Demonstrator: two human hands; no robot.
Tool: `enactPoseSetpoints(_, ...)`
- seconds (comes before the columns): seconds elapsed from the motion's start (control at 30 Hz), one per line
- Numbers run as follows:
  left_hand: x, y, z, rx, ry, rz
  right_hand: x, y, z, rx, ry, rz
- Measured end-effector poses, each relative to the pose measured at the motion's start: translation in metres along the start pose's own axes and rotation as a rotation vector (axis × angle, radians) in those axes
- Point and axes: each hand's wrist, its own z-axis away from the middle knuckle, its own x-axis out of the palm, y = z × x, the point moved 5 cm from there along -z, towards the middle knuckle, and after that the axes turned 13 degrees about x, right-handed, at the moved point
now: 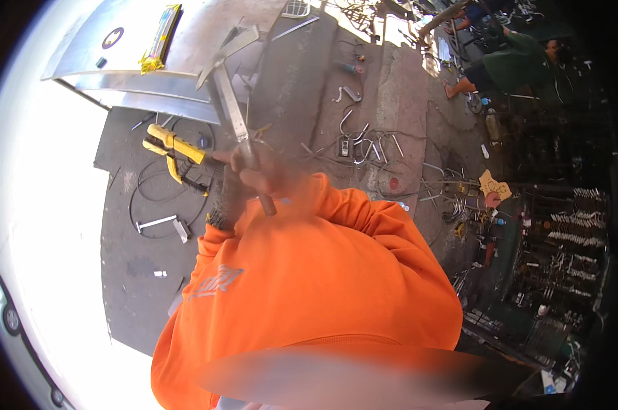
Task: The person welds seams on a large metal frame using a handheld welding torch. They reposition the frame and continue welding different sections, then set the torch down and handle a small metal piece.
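From my remote post, I see the hammer-like steel tool point(234, 109) already in hand: the blurred fingers of the right hand point(271, 176) seem closed around its handle. The left hand point(231, 169) is near the yellow clamp point(176, 145); its grip I cannot tell. The tool's head overlaps the metal table point(210, 31) in my view, without visible workpiece contact; what remains stays unclear to me.
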Motion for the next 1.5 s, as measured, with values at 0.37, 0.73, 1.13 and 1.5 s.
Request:
enactPoseSetpoints(0.37,-0.064,-0.046,0.133,-0.373,0.997,0.390,-0.056,0.017,0.001,-0.061,0.606,0.509)
enactPoseSetpoints(0.73,-0.072,-0.037,0.139,-0.494,1.229,0.837,-0.136,0.056,0.015,0.024,0.841,-0.050)
enactPoseSetpoints(1.13,-0.024,-0.018,0.086,-0.654,1.152,0.621,-0.193,0.096,-0.028,-0.124,0.991,0.300)
enactPoseSetpoints(1.5,0.003,0.002,0.058,-0.793,1.068,0.480,-0.217,0.132,-0.156,0.022,0.918,-0.100)
